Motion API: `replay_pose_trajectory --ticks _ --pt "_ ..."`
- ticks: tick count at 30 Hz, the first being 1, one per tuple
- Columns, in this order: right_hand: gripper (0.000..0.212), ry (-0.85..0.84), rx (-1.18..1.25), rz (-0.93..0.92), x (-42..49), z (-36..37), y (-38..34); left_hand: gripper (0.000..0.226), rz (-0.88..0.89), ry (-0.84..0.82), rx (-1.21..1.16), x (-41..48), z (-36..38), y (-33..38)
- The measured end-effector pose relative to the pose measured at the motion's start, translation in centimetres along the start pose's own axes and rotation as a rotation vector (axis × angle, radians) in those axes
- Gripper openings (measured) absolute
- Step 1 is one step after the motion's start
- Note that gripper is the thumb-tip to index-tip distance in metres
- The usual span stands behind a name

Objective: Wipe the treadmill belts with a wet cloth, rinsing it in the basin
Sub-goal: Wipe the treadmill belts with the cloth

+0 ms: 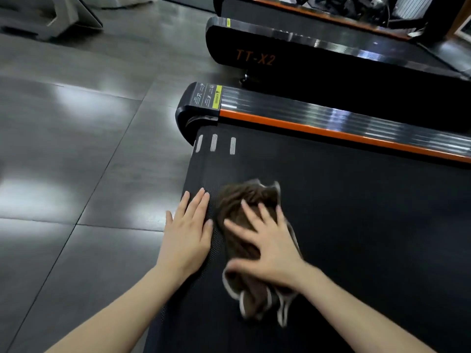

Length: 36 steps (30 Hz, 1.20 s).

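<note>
Two bare forearms reach up from the bottom edge of the frame. The left hand [188,233] lies flat, fingers straight and close together, palm down on the left margin of the black treadmill belt [356,225]. Just right of it, the right hand [267,248] is spread wide on top of a crumpled brown cloth [244,197] with pale edging. It is blurred, so it seems to press on the cloth rather than grip it. The cloth sits on the belt at lower centre. Three short white marks [213,142] cross the belt's end. An orange-striped side rail [331,133] runs to the right. A second treadmill [254,57] marked TT-X2 stands in the upper right, on glossy grey floor tiles [76,123].
</note>
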State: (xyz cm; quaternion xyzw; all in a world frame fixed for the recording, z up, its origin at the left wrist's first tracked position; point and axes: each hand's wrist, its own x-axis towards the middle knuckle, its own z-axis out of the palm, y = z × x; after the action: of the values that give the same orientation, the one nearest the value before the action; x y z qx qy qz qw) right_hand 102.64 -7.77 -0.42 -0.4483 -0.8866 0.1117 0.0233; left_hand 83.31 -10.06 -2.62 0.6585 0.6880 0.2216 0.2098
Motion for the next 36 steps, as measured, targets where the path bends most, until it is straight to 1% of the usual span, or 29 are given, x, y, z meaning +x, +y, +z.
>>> replay_pose_trajectory --ticks 2,3,4,6,7,8,9,11,12,13,15,17,19,21,22,23,25,26,28,31,32,33,35,36 --pt "0.077 -0.060 0.009 -0.036 -1.7 -0.2 -1.2 0.072 -0.001 0.001 -0.009 0.1 -0.1 0.0" --pt "0.077 -0.038 0.023 -0.022 -1.7 -0.5 -1.5 0.074 0.006 0.005 -0.013 0.0 -0.1 0.0" --pt "0.076 0.030 0.046 0.004 -1.6 -1.0 -1.8 0.078 0.014 0.011 -0.019 0.0 -0.1 -0.1" --pt "0.067 0.268 0.067 0.068 -0.9 -2.0 -2.6 0.080 0.016 0.019 -0.037 0.0 -0.1 -0.1" --pt "0.062 0.380 0.040 0.097 -0.5 -2.2 -2.9 0.077 0.012 0.018 -0.045 0.1 -0.1 -0.1" --pt "0.061 0.442 -0.006 0.124 0.2 -2.2 -3.0 0.072 0.004 0.013 -0.054 0.1 -0.1 -0.1" --pt "0.062 0.443 -0.055 0.149 1.2 -2.0 -2.9 0.068 -0.004 0.006 -0.060 0.2 -0.2 -0.1" --pt "0.067 0.341 -0.108 0.184 3.7 -1.6 -2.2 0.065 -0.015 -0.001 -0.068 0.1 -0.2 -0.1" --pt "0.066 0.292 -0.102 0.179 4.8 -1.6 -1.7 0.065 -0.015 -0.001 -0.065 0.1 -0.3 -0.1" --pt "0.059 0.272 -0.090 0.161 5.5 -1.5 -1.1 0.067 -0.013 -0.002 -0.060 0.0 -0.3 -0.1" --pt "0.042 0.306 -0.089 0.091 5.7 -1.9 -0.2 0.070 -0.010 -0.005 -0.046 0.0 -0.2 -0.1" --pt "0.041 0.341 -0.046 0.058 5.5 -3.5 0.4 0.067 -0.012 -0.011 -0.024 0.1 -0.2 0.0" --pt "0.042 0.437 0.037 0.045 5.7 -7.1 0.8 0.074 -0.003 -0.003 0.005 0.2 -0.1 0.1" --pt "0.032 0.566 0.137 0.005 6.1 -11.7 1.1 0.081 0.001 -0.009 0.026 0.1 0.0 0.0" --pt "0.028 0.622 0.173 -0.031 6.0 -14.0 1.0 0.081 -0.001 -0.009 0.028 0.0 0.0 0.0" --pt "0.026 0.659 0.194 -0.074 5.6 -15.9 0.8 0.079 -0.004 -0.008 0.029 0.0 0.0 0.0" --pt "0.026 0.680 0.196 -0.155 4.1 -17.7 -0.1 0.068 -0.014 -0.014 0.035 -0.1 -0.1 0.1" --pt "0.026 0.662 0.168 -0.178 3.2 -17.4 -0.5 0.062 -0.018 -0.020 0.038 -0.1 -0.3 0.2" --pt "0.027 0.567 0.108 -0.189 1.2 -15.2 -0.8 0.052 -0.024 -0.027 0.042 -0.1 -0.3 0.2" --pt "0.030 0.356 0.066 -0.216 -2.4 -11.5 -0.7 0.050 -0.027 -0.014 0.034 -0.1 -0.4 0.4" --pt "0.031 0.261 0.067 -0.199 -3.4 -10.7 -0.8 0.050 -0.030 -0.014 0.036 -0.1 -0.4 0.4" --pt "0.033 0.157 0.079 -0.155 -4.2 -10.5 -1.1 0.050 -0.031 -0.015 0.041 -0.1 -0.4 0.4" --pt "0.027 -0.025 0.142 -0.023 -4.4 -11.1 -1.4 0.050 -0.029 -0.016 0.047 -0.1 -0.3 0.3" --pt "0.024 -0.054 0.188 0.039 -3.7 -11.5 -1.2 0.050 -0.029 -0.016 0.046 -0.1 -0.4 0.4"
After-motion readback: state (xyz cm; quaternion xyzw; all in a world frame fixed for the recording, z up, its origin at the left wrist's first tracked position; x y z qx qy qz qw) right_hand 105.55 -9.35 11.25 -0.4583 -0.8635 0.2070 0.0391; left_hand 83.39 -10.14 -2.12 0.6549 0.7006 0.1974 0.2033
